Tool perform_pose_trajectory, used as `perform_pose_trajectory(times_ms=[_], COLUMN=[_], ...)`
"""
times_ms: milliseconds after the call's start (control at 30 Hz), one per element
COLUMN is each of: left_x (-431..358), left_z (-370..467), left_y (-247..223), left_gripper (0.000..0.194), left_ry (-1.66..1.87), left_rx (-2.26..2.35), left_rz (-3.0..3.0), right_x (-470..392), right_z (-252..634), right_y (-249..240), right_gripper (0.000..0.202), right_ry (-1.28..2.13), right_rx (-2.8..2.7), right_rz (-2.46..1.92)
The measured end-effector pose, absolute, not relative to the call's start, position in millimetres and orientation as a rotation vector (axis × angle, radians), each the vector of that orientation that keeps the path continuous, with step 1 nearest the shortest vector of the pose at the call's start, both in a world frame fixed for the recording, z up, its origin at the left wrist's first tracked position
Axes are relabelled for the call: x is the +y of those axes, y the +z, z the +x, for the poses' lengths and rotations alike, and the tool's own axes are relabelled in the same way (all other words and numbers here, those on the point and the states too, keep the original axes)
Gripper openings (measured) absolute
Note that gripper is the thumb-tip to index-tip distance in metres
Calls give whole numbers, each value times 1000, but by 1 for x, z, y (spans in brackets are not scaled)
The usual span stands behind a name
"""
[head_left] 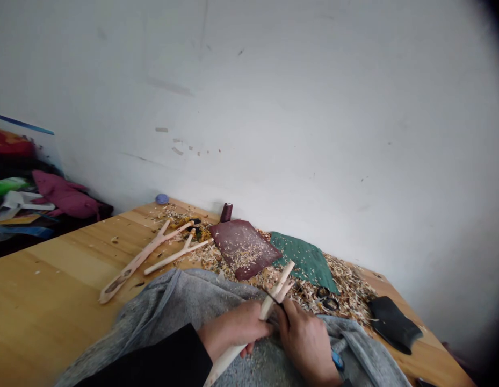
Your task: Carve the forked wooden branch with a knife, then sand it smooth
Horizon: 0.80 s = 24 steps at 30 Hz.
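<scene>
grey cloth (pixel 180 303) closest, bunched over the table's near side. left hand (pixel 238 322) narrow, holding pale stick (pixel 268 307); right hand (pixel 309 337) narrow, holding dark blade (pixel 275 299) at stick, handle mostly hidden. stick slants up above cloth. wood table (pixel 43 306) meets white wall (pixel 273 107) behind, wall blocks far side. bare wood at left, open out to left edge; right edge tighter, black piece (pixel 394 324) near it. shavings (pixel 348 279) along wall, around maroon cloth (pixel 243 250) and green cloth (pixel 303 258). two forked sticks (pixel 132 266) left of shavings, spool (pixel 226 212) and blue ball (pixel 161 199) at back. clutter (pixel 66 198) beyond, far left.
</scene>
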<state>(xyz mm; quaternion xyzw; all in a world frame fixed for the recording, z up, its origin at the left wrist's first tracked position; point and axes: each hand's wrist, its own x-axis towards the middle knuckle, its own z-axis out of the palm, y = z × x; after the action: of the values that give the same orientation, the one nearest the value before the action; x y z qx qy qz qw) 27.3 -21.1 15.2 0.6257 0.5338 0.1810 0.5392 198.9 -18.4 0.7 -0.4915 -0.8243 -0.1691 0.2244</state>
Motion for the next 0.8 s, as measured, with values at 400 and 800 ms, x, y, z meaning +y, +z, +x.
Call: perform_pose_trajectory(times_ms=[400,800], left_x=[-19,-18], left_z=[29,30], left_y=[11,9], left_gripper=[7,5], left_ry=[430,411], left_rx=[1253,1283], left_rz=[1506,1489], right_x=[-21,-23], right_z=[195,193], right_y=[-2,-1], right_gripper=[36,39], right_ry=[-406,-386], right_rx=[-2314,-2350], right_rz=[-1285,-1241])
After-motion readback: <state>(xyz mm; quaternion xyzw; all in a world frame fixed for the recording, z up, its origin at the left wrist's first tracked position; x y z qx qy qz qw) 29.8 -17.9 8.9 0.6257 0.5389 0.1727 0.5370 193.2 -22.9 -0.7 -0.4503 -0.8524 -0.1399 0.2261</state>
